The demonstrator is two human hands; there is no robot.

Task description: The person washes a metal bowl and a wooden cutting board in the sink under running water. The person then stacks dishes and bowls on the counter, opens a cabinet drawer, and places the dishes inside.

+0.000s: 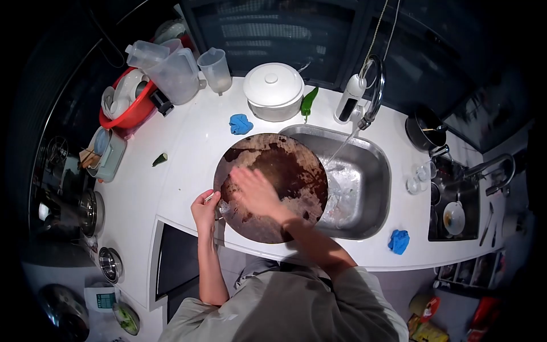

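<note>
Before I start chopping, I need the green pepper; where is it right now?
In the head view, the green pepper lies near the counter's back edge, just right of the white lidded pot and behind the sink.

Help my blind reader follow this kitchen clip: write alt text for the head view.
A person's right hand spreads over a dark-patched round board that overlaps a steel sink; the left hand is at the board's left rim. Behind are a lidded white pot and green pepper.
</note>
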